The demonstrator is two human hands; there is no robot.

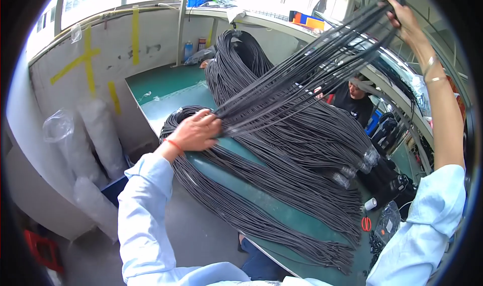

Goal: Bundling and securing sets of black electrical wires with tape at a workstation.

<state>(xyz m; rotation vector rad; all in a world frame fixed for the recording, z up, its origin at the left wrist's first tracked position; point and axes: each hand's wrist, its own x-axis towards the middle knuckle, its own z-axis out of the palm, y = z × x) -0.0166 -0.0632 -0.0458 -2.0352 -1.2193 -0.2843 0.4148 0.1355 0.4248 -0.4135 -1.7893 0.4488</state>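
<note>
Near the green surface's point(166, 85) left edge, the left hand point(197, 131) clenches a bundle of thin black cords point(302, 69), stretched taut, fanned, rising to the raised right hand point(402, 15) gripping its far end.

We have one view only, a head-worn fisheye looking steeply down and forward from close range over the green table point(166, 82), its rim darkened and curved, our own sleeved forearms entering from the lower edge.
</note>
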